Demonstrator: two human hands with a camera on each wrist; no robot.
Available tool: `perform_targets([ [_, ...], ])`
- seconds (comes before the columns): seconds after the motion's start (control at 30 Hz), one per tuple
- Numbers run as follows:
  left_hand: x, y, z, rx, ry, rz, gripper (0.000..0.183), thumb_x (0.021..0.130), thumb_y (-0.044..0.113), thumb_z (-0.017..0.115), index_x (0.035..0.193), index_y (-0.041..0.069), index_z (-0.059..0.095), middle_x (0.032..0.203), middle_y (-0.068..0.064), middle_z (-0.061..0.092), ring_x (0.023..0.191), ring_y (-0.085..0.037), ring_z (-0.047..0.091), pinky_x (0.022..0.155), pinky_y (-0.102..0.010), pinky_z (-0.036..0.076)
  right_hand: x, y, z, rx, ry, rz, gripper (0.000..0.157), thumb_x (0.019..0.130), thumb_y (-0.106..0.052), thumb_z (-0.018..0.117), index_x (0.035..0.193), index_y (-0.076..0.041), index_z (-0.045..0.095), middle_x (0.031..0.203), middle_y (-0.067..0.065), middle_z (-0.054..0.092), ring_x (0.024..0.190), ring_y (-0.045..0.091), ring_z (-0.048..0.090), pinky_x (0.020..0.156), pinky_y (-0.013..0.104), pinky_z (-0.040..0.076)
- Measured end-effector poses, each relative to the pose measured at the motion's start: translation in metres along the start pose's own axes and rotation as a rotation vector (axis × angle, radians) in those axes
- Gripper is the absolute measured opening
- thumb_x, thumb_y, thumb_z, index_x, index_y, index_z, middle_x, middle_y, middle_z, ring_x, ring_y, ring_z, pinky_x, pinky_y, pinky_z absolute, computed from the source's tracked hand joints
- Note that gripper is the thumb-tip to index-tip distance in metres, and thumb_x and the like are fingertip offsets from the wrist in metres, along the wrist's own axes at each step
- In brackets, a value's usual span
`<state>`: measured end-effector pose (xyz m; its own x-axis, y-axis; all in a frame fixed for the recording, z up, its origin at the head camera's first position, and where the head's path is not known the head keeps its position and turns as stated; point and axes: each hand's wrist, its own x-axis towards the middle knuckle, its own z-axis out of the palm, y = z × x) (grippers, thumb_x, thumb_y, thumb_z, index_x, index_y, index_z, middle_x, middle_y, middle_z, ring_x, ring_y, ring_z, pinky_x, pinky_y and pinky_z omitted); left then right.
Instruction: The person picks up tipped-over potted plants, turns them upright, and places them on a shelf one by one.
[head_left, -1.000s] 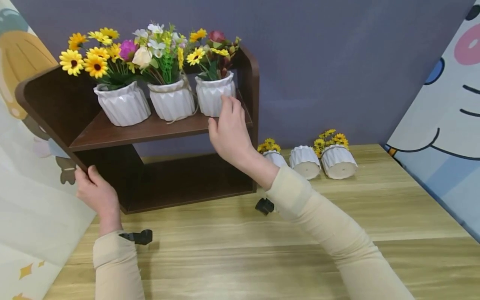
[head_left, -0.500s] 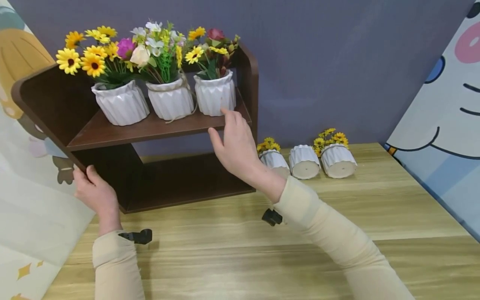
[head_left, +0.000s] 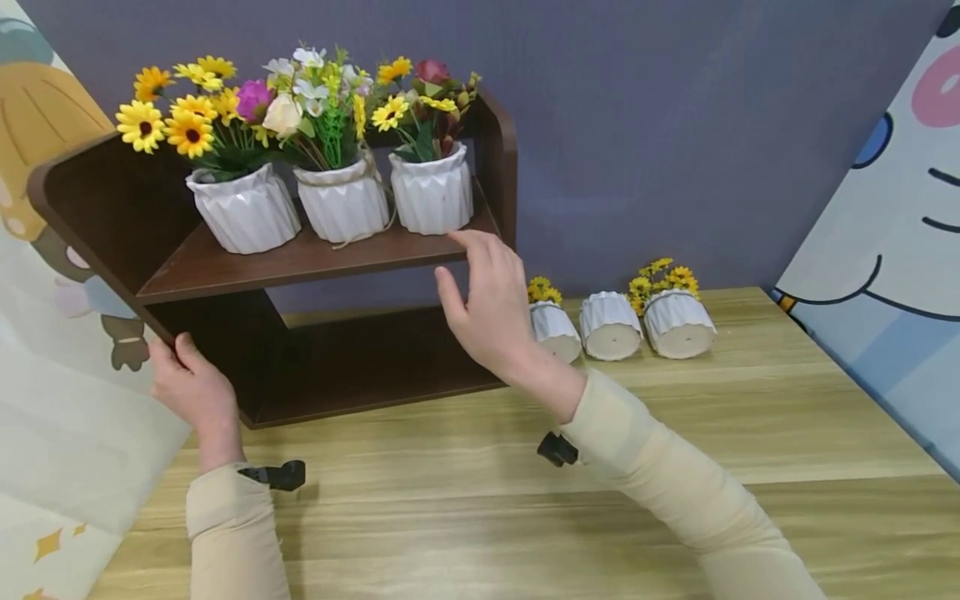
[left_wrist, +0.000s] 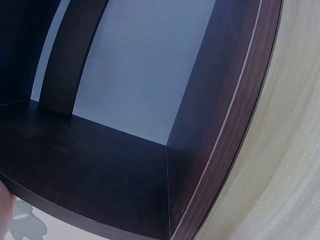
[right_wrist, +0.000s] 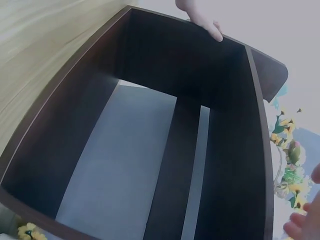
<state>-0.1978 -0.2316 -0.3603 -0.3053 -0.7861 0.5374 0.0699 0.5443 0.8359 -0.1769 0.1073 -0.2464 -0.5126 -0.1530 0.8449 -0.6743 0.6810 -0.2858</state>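
Work status, as judged: part complete, with three flower pots upright on the shelf unit point(head_left: 360, 358) and three off it. The left hand point(head_left: 197, 387) grips the front edge of the left side panel point(head_left: 120, 212), thumb on the inner face; its other fingers are mostly hidden. The right hand point(head_left: 491, 304) holds nothing: fingers loosely spread, thumb well apart from them, fingertips at the front edge of the upper board point(head_left: 277, 265); whether they touch it cannot be told. Just beyond these fingertips stands the right pot point(head_left: 432, 192); leftward from it, progressively farther from the right hand, stand the middle pot point(head_left: 343, 202) and the left pot point(head_left: 244, 210). All three carry flowers. To the right of the right hand, on the table point(head_left: 420, 483), the near pot point(head_left: 553, 329), center pot point(head_left: 611, 325) and far pot point(head_left: 678, 321) lie on their sides, bases toward the person. The shelved row appears complete; if the tabletop pots belong on the unit, their placement is not yet done. Behind everything is the wall point(head_left: 675, 150).
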Motion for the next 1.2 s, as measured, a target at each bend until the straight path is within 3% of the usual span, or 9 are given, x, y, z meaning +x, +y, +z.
perform_targets([
  [0.1, 0.000, -0.001, 0.000, 0.007, 0.000, 0.008, 0.042, 0.094, 0.036, 0.040, 0.099, -0.003, 0.055, 0.082, -0.012, 0.049, 0.078, -0.029, 0.043, 0.070, -0.028, 0.030, -0.002, 0.005, -0.001, -0.006, 0.059, -0.036, 0.031, 0.087, -0.019, 0.054, 0.113, -0.002, 0.055, 0.109, 0.011, 0.057, 0.099, 0.023, 0.053, 0.090, 0.040, 0.036],
  [0.3, 0.000, -0.002, -0.001, 0.004, -0.009, -0.002, 0.042, 0.094, 0.037, 0.040, 0.100, -0.002, 0.055, 0.086, -0.014, 0.050, 0.080, -0.031, 0.044, 0.075, -0.036, 0.031, -0.006, 0.021, -0.006, -0.010, 0.126, -0.053, 0.020, 0.087, -0.015, 0.052, 0.102, -0.003, 0.059, 0.094, 0.010, 0.059, 0.077, 0.020, 0.057, 0.078, 0.037, 0.040],
  [0.53, -0.001, -0.001, -0.001, 0.010, 0.002, 0.003, 0.040, 0.094, 0.037, 0.042, 0.096, -0.001, 0.054, 0.072, 0.010, 0.039, 0.073, -0.023, 0.037, 0.067, -0.018, 0.025, -0.003, 0.038, -0.015, -0.044, 0.155, -0.033, 0.018, 0.088, -0.018, 0.050, 0.092, -0.004, 0.061, 0.084, 0.008, 0.057, 0.066, 0.019, 0.055, 0.059, 0.033, 0.041],
  [0.67, -0.001, -0.001, 0.000, 0.008, 0.004, -0.010, 0.041, 0.094, 0.037, 0.042, 0.097, -0.002, 0.054, 0.073, 0.005, 0.041, 0.074, -0.022, 0.036, 0.068, -0.021, 0.027, -0.001, 0.047, -0.018, -0.057, 0.170, 0.007, 0.016, 0.088, -0.019, 0.050, 0.090, -0.005, 0.057, 0.082, 0.008, 0.056, 0.063, 0.018, 0.055, 0.054, 0.032, 0.042],
  [1.0, 0.000, 0.002, -0.001, 0.022, 0.001, -0.038, 0.041, 0.094, 0.038, 0.042, 0.098, 0.000, 0.055, 0.072, 0.016, 0.035, 0.074, -0.021, 0.036, 0.068, -0.017, 0.024, -0.001, 0.077, -0.018, -0.135, 0.111, 0.100, 0.016, 0.085, -0.019, 0.051, 0.089, -0.004, 0.055, 0.082, 0.010, 0.054, 0.060, 0.020, 0.052, 0.051, 0.036, 0.041],
  [1.2, -0.001, 0.001, -0.002, 0.017, -0.006, -0.024, 0.041, 0.094, 0.038, 0.040, 0.099, -0.001, 0.053, 0.070, 0.014, 0.036, 0.074, -0.022, 0.036, 0.066, -0.017, 0.024, 0.003, 0.099, -0.018, -0.208, -0.018, 0.209, 0.018, 0.087, -0.020, 0.050, 0.096, -0.005, 0.055, 0.089, 0.010, 0.055, 0.062, 0.025, 0.052, 0.055, 0.041, 0.042],
])
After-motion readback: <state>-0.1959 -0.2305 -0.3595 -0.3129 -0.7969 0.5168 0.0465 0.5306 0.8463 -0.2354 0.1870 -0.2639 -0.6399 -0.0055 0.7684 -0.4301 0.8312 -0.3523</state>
